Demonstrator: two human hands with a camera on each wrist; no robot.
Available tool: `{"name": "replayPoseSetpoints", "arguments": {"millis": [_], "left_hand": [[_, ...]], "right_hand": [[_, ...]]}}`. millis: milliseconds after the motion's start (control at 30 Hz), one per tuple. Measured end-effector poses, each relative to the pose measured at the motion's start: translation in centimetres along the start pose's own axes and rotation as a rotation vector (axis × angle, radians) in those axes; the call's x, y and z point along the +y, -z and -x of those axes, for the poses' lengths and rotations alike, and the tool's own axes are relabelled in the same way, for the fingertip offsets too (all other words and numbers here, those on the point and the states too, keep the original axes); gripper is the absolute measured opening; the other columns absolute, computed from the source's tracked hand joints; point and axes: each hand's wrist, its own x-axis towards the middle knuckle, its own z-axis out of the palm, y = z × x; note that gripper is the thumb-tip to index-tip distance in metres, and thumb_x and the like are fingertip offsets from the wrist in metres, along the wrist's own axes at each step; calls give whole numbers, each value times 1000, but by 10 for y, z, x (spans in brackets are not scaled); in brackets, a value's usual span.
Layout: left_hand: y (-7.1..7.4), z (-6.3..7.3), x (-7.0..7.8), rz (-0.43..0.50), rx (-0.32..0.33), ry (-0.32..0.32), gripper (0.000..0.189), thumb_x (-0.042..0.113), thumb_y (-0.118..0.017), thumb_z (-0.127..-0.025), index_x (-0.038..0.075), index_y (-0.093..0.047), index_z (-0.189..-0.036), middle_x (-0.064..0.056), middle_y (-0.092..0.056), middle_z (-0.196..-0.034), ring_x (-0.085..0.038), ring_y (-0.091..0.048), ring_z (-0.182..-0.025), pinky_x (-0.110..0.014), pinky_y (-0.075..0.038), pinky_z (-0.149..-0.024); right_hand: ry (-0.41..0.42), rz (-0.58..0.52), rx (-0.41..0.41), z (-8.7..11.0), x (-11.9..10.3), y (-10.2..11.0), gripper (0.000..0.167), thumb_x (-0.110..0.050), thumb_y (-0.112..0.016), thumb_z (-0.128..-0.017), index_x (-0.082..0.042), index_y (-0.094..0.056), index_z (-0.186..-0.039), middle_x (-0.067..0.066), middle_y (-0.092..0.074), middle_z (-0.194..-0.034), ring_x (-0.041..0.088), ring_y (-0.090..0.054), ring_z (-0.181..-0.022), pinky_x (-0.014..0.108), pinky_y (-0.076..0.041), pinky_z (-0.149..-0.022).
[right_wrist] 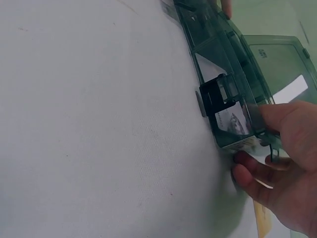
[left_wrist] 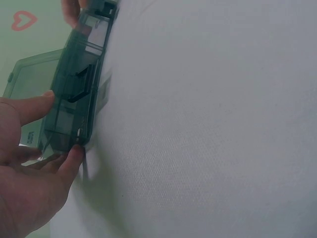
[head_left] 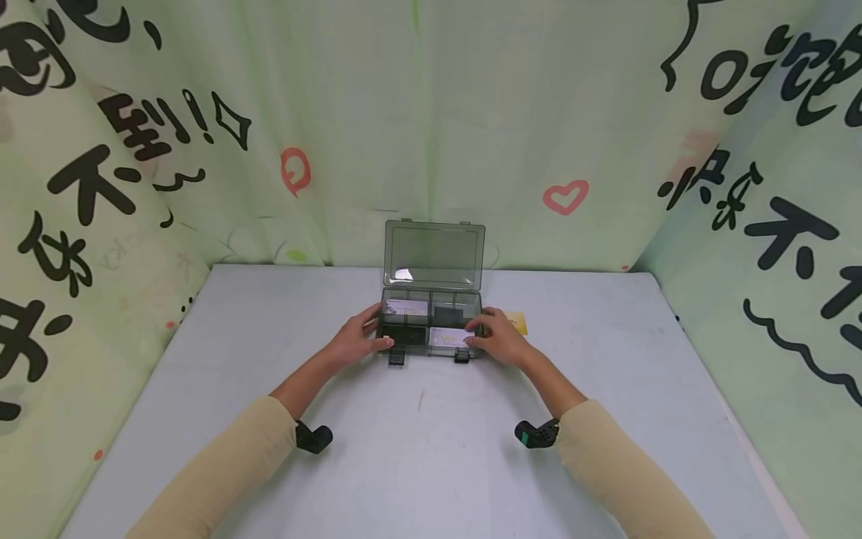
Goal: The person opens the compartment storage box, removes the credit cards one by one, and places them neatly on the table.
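Observation:
A translucent dark-green plastic storage box (head_left: 416,352) stands on the table with its hinged lid (head_left: 434,258) raised at the back. Dividers split it into several compartments. One pale card (head_left: 407,308) lies in the back left compartment, another pale card (head_left: 446,337) in the front right. My left hand (head_left: 357,338) grips the box's left end, thumb (left_wrist: 37,108) on the upper edge and fingers along the outer side. At the right end my right hand (head_left: 501,338) holds the box, its thumb (right_wrist: 277,116) over the front right compartment, fingers outside the wall.
A yellow card (head_left: 517,323) lies on the white table (head_left: 431,449) just behind my right hand, partly hidden. Two front latches (head_left: 396,358) hang open. Printed curtains (head_left: 350,112) hang at the table's back and sides.

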Motion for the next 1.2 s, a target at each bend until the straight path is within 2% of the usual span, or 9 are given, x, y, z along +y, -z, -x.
{"name": "replayPoseSetpoints", "arguments": {"millis": [100, 200, 367, 467, 600, 900, 1000, 1133, 1200], "left_hand": [[0, 0, 0, 4, -2, -4, 85, 14, -70, -89, 17, -18, -156, -9, -21, -162, -31, -27, -147, -50, -31, -116], [0, 0, 0, 8, -1, -4, 85, 13, -69, -89, 17, -18, -156, -9, -21, -162, -31, -27, -147, -50, -30, -116], [-1, -2, -2, 1, -4, 2, 85, 14, -69, -89, 17, -18, -156, -9, -21, -162, -31, -26, -147, -50, -31, -116], [-1, -3, -4, 1, -3, 4, 85, 14, -70, -89, 17, -18, -156, -8, -21, -162, -31, -26, -147, -49, -31, -116], [-1, -3, -5, 5, -1, -1, 85, 14, -70, -89, 16, -18, -156, -9, -21, -162, -31, -27, -147, -49, -31, -116], [-1, -2, -5, 3, -2, 4, 85, 15, -69, -89, 17, -17, -156, -10, -21, -162, -32, -27, -147, -50, -31, -116], [0, -2, -5, 5, -1, 1, 85, 15, -69, -89, 17, -17, -156, -9, -22, -162, -32, -27, -147, -50, -31, -116], [0, -1, -4, 10, -2, 0, 85, 15, -70, -89, 17, -18, -156, -9, -22, -162, -31, -27, -147, -49, -30, -117], [0, -2, -3, 7, -2, 0, 85, 16, -70, -89, 17, -18, -156, -9, -21, -162, -32, -27, -147, -50, -30, -117]], "right_hand": [[2, -53, 22, 0, 0, 1, 22, -16, -66, -91, -6, -63, -110, 29, -27, -152, 47, -36, -135, 58, -34, -110], [13, -94, 43, 1, 0, 1, 18, -13, -66, -91, -6, -61, -106, 26, -32, -150, 41, -45, -124, 54, -40, -104], [38, -121, 65, 1, 1, 0, 16, -9, -68, -88, -3, -58, -99, 24, -45, -134, 34, -49, -105, 44, -43, -89], [24, -114, 46, 1, 2, -1, 14, -11, -68, -88, -3, -57, -94, 26, -42, -139, 41, -47, -119, 49, -42, -95], [-5, -97, 17, 2, 5, -1, 12, -15, -66, -89, -4, -60, -90, 28, -26, -153, 48, -34, -137, 57, -35, -107], [32, -158, 44, 4, 7, -2, 11, -12, -65, -91, -1, -63, -93, 28, -27, -153, 42, -55, -117, 55, -41, -102], [33, -183, 64, 4, 7, 0, 11, -12, -65, -91, -1, -63, -93, 25, -28, -152, 43, -50, -123, 56, -37, -108], [18, -179, 90, 5, 5, 3, 12, -16, -65, -92, -4, -62, -94, 21, -28, -155, 45, -31, -140, 61, -25, -115], [19, -173, 103, 5, 4, 5, 13, -17, -64, -93, -4, -62, -95, 20, -27, -156, 46, -25, -143, 63, -23, -115]]}}
